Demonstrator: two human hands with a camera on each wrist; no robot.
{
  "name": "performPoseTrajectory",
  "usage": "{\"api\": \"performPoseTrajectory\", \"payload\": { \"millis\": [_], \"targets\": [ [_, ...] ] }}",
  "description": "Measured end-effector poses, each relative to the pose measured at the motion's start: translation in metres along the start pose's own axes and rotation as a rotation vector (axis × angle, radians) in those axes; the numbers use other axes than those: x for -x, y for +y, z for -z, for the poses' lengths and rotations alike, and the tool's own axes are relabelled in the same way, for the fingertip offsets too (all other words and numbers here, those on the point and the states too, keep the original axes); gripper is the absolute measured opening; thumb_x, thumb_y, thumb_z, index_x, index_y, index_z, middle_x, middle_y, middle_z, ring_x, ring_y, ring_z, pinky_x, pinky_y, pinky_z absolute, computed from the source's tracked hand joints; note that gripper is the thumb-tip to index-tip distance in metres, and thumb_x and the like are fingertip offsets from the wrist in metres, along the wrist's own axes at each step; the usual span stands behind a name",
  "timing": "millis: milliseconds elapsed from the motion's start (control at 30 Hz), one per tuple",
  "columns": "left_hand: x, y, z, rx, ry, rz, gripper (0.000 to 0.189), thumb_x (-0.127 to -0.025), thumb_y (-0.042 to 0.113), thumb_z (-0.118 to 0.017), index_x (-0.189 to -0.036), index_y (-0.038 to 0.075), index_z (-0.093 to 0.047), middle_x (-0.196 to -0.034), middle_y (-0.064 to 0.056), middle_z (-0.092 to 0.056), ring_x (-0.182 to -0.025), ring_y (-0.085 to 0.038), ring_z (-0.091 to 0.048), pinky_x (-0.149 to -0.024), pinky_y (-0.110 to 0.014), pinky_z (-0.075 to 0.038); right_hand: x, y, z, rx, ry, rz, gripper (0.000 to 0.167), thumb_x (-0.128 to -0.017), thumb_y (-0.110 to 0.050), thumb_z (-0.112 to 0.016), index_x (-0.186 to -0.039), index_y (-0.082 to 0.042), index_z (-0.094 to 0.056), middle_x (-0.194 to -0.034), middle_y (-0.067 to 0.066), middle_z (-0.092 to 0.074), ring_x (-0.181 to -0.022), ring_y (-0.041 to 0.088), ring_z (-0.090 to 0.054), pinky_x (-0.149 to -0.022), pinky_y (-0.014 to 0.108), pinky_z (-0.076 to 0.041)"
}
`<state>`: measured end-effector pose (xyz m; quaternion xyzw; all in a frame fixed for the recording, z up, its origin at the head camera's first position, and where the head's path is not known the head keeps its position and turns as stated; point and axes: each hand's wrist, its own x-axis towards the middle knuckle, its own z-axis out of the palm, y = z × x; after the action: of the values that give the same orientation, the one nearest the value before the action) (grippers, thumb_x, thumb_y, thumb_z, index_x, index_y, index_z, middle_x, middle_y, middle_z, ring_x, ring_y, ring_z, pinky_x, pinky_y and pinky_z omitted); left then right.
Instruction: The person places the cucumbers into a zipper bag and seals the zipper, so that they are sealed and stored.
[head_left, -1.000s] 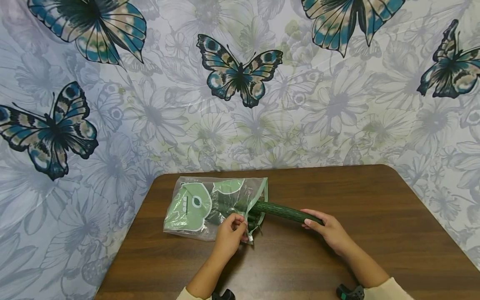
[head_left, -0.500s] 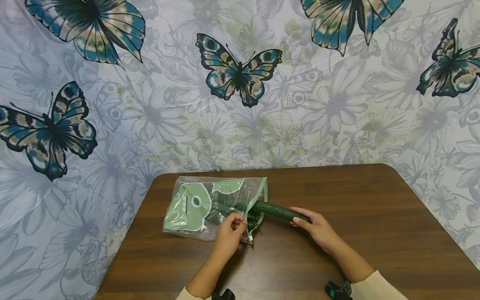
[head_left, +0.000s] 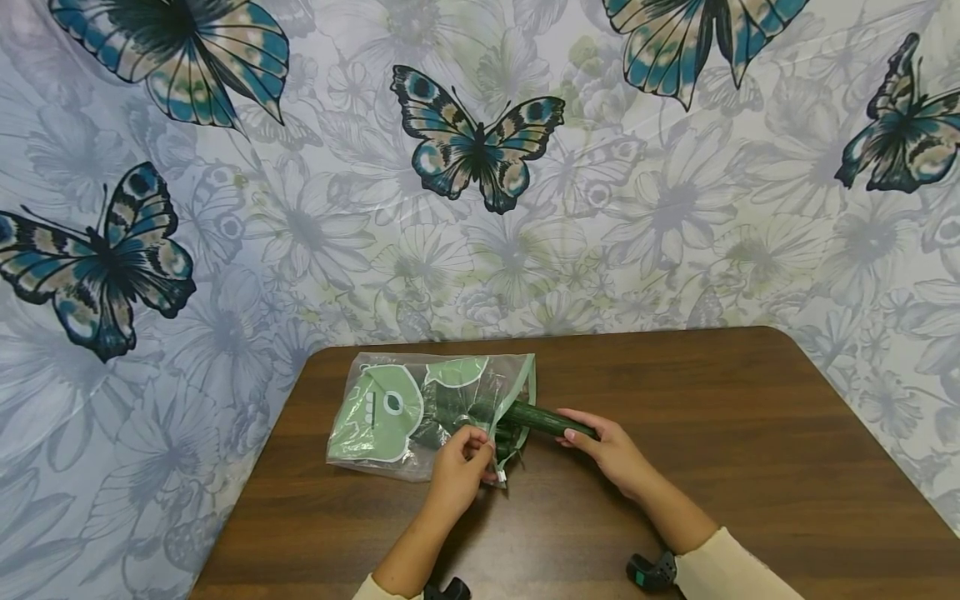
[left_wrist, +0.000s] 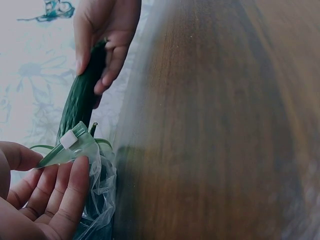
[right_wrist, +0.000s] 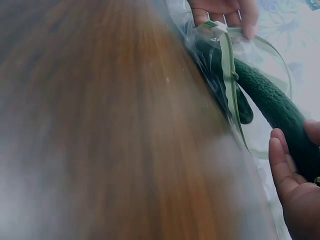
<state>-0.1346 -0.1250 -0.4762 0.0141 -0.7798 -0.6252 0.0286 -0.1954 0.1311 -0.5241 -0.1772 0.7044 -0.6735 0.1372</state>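
A clear zip bag (head_left: 450, 396) with green printing lies on its side, its mouth facing right. My left hand (head_left: 459, 468) pinches the near corner of that mouth, close to the white zip slider (left_wrist: 68, 139). From the bag's mouth a long dark green cucumber (head_left: 546, 418) sticks out, its far part inside. My right hand (head_left: 613, 454) grips the cucumber's outer end between thumb and fingers. Inside the opening, below it, lies another cucumber (right_wrist: 244, 107), partly hidden by the bag's green edge.
The brown wooden table (head_left: 712, 400) has rounded far corners. Behind it hangs a cloth (head_left: 667, 208) printed with butterflies and flowers. A dark wrist device (head_left: 651, 572) sits by the right sleeve (head_left: 731, 567), another (head_left: 450, 590) at the left wrist.
My right hand has moved left toward the bag, sliding the cucumber further into its mouth; less of it shows outside. The left hand and the bag have stayed in place.
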Motion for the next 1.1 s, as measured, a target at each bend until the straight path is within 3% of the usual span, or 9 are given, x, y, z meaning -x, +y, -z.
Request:
{"api": "performPoseTrajectory", "payload": {
  "millis": [300,500,733,867,1000,1100],
  "targets": [
    [0.001,0.002,-0.001,-0.009,-0.001,-0.005,0.006,-0.095,0.0,-0.062,-0.098,-0.006,-0.062,-0.086,-0.016,-0.062,-0.075,-0.028,-0.065,-0.063,-0.044,-0.068,-0.011,-0.002,-0.019,-0.056,-0.003,0.014,0.05,-0.103,-0.015,-0.058,-0.146,0.007,-0.046,-0.14,0.035,-0.05,-0.112,0.02,-0.069,-0.099,0.021,-0.059],
    [0.001,0.002,-0.001,0.012,0.0,0.004,0.007,-0.094,-0.001,-0.062,-0.098,-0.007,-0.062,-0.087,-0.015,-0.061,-0.076,-0.026,-0.064,-0.064,-0.046,-0.068,-0.018,-0.004,-0.032,-0.116,-0.004,0.013,0.051,-0.104,-0.013,-0.056,-0.147,0.01,-0.039,-0.142,0.036,-0.048,-0.118,0.028,-0.066,-0.101,0.02,-0.058],
    [0.0,0.001,0.0,0.012,0.002,0.003,0.006,-0.094,-0.002,-0.061,-0.098,-0.007,-0.062,-0.087,-0.017,-0.062,-0.077,-0.028,-0.065,-0.064,-0.045,-0.068,-0.018,-0.002,-0.032,-0.265,0.015,-0.018,0.047,-0.104,-0.004,-0.052,-0.145,0.013,-0.039,-0.149,0.036,-0.037,-0.125,0.036,-0.062,-0.109,0.033,-0.055],
    [0.0,0.0,-0.001,0.001,0.002,-0.005,0.006,-0.095,-0.001,-0.061,-0.098,-0.006,-0.062,-0.087,-0.018,-0.062,-0.076,-0.03,-0.066,-0.064,-0.045,-0.068,-0.015,-0.001,-0.026,-0.233,0.013,-0.022,0.047,-0.102,-0.002,-0.053,-0.146,0.009,-0.043,-0.149,0.033,-0.043,-0.121,0.03,-0.066,-0.103,0.028,-0.059],
    [0.0,0.0,-0.001,0.004,0.006,-0.011,0.006,-0.094,-0.002,-0.061,-0.098,-0.007,-0.062,-0.086,-0.02,-0.062,-0.077,-0.035,-0.066,-0.064,-0.046,-0.068,-0.013,0.001,-0.02,-0.151,0.035,-0.028,0.045,-0.098,-0.005,-0.061,-0.14,0.007,-0.05,-0.136,0.03,-0.057,-0.11,0.024,-0.071,-0.091,0.024,-0.064],
    [0.0,0.0,-0.001,0.001,0.006,-0.013,0.006,-0.094,-0.002,-0.061,-0.098,-0.007,-0.062,-0.086,-0.02,-0.062,-0.079,-0.038,-0.066,-0.064,-0.047,-0.068,-0.012,0.003,-0.016,-0.129,0.039,-0.029,0.044,-0.098,-0.007,-0.063,-0.138,0.008,-0.053,-0.136,0.029,-0.057,-0.106,0.019,-0.072,-0.093,0.024,-0.063]
  ]
}}
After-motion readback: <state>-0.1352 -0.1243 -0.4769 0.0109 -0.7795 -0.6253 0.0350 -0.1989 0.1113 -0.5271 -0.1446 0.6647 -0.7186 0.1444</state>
